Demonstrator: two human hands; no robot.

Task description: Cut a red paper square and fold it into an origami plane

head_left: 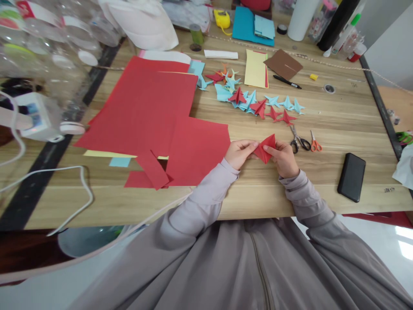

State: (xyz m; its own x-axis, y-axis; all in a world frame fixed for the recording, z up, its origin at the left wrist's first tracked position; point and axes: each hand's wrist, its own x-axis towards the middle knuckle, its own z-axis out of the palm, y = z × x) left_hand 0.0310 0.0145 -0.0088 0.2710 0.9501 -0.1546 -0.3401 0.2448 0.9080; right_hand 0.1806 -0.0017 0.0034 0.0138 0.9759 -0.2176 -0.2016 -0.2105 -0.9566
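A small folded piece of red paper (267, 148) is held between both hands, just above the table's front part. My left hand (240, 151) pinches its left corner. On the other side, my right hand (284, 158) grips it with the thumb lying across its face. Large red paper sheets (148, 112) lie to the left, one reaching close to my left hand. Beyond the hands sit several folded paper figures, among them a red one (238, 96) and a light blue one (287, 103). Black-handled scissors (300, 141) rest just right of my right hand.
Small orange scissors (315, 143) and a black phone (351, 177) lie to the right. Farther back are a black pen (287, 82), brown paper (283, 64), yellow paper (254, 69) and a yellow tape measure (222, 19). Plastic bottles (77, 32) crowd the left; a white cable (84, 185) crosses the near-left corner.
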